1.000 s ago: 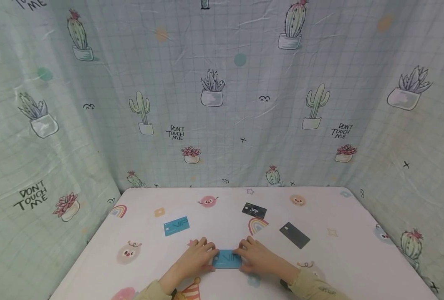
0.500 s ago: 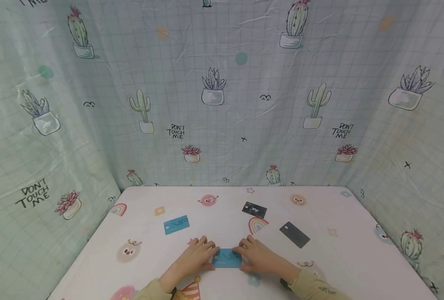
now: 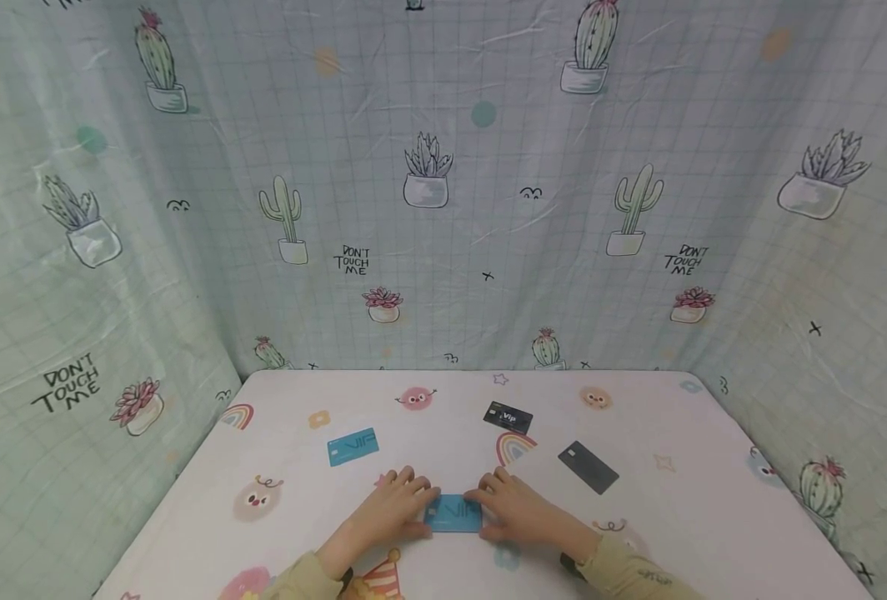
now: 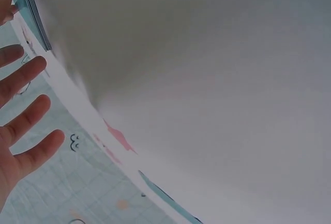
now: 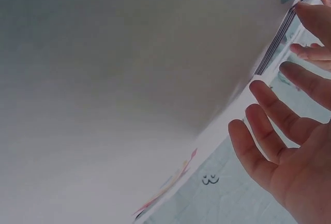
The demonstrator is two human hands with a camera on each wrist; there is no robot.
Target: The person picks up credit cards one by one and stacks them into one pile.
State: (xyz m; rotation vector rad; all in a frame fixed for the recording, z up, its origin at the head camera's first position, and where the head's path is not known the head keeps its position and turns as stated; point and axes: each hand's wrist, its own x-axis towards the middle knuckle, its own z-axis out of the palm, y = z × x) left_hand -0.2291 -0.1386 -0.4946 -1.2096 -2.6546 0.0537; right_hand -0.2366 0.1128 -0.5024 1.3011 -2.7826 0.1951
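A small stack of cards (image 3: 453, 512), with a blue "VIP" card on top, lies in front of me near the middle of the table. My left hand (image 3: 391, 508) holds its left end, thumb at the near corner and index finger at the far one. At the right end, my right hand (image 3: 522, 512) grips it the same way. Several layered edges of the stack (image 5: 276, 40) show in the right wrist view, and its striped side (image 4: 39, 19) also appears in the left wrist view. The other fingers of both hands spread away from the stack.
Beyond my left hand lies another blue VIP card (image 3: 353, 447). A black Vip card (image 3: 508, 417) sits farther back, right of centre, and a plain dark card (image 3: 588, 467) lies beyond my right hand. Cactus-print curtains (image 3: 443, 250) surround the white patterned table (image 3: 428, 433).
The head view has shifted slightly, so the scene sits a little higher in it. Both hands keep their hold on the stack, which stays in place on the table.
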